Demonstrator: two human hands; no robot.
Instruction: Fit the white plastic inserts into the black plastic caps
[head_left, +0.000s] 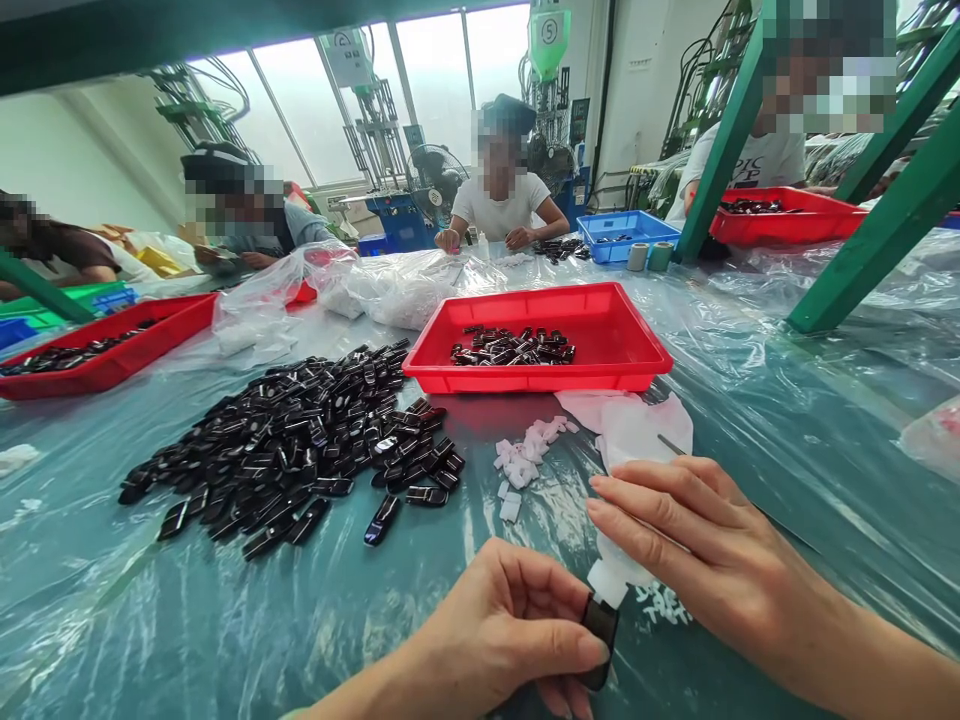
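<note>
In my left hand (pixel 517 635), thumb and fingers close round a small glossy black clip-like piece (pixel 600 630). A white tab (pixel 607 583) sticks up from its top end. My right hand (pixel 694 535) is just beyond it, fingers stretched out and side by side over a crumpled white sheet (pixel 645 430); its thumb is hidden. Past the knuckles shows the end of a thin metal rod (pixel 671 445), partly covered by the hand. Small white pieces (pixel 525 455) lie ahead of my hands, and white slivers (pixel 664 605) lie under my right hand.
A large pile of black pieces (pixel 300 440) spreads on the plastic-covered table at left. A red tray (pixel 536 381) with more stands ahead. Other red trays, a blue basket (pixel 630 230) and green posts (pixel 862 220) stand around. Several co-workers sit across and beside the table.
</note>
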